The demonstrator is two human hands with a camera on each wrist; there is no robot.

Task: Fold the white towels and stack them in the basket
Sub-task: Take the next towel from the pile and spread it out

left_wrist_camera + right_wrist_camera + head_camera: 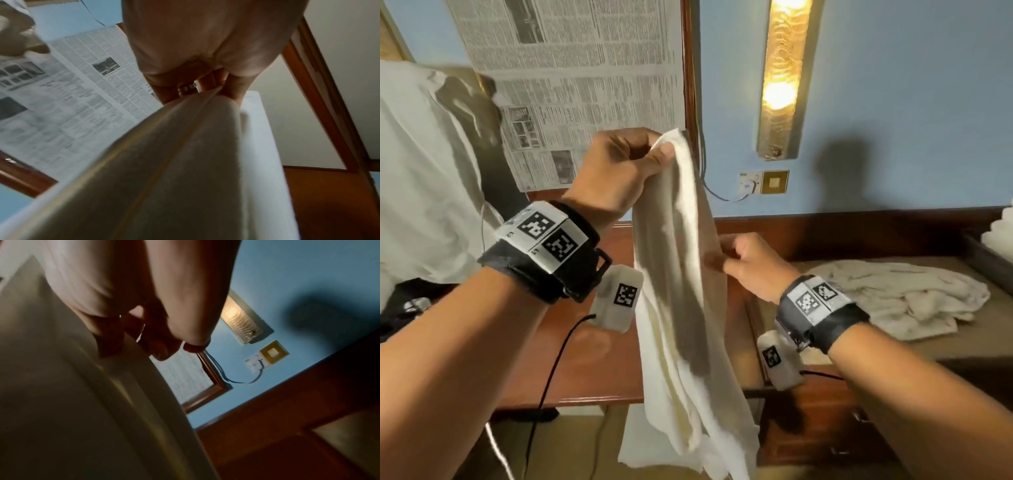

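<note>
A white towel (681,308) hangs lengthwise in the air in front of me. My left hand (619,168) is raised and pinches its top corner between thumb and curled fingers. Lower down, my right hand (743,263) pinches the towel's right edge about midway. In the left wrist view the towel (185,170) runs from my left hand (207,87) toward the camera. In the right wrist view my right hand (131,340) pinches the edge of the towel (72,402). More crumpled white towels (904,298) lie on the surface to the right. At the far right stands a dark basket (986,253) with folded white towels (1001,229) in it.
A wooden table (592,363) stands below my left arm. A newspaper sheet (585,75) covers a framed panel on the blue wall. A lit wall lamp (780,78), a socket with a cable (751,183) and a white cloth (417,171) at left are nearby.
</note>
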